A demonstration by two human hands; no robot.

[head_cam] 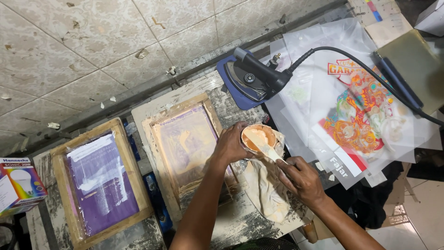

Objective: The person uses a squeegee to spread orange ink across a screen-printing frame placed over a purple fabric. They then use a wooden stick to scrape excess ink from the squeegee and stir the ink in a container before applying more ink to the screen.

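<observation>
**Paste cup held over the middle screen frame**

Left hand [230,144] gripped a small round cup [258,138] of pale paste at the right edge of the middle wooden screen frame [185,148]. Right hand [301,178] was closed on a spatula [267,147], blade in the cup. A stained rag [267,190] lay beneath on the counter [240,222]. A second frame [99,183] sat left; an iron [254,76] rested far right.
</observation>
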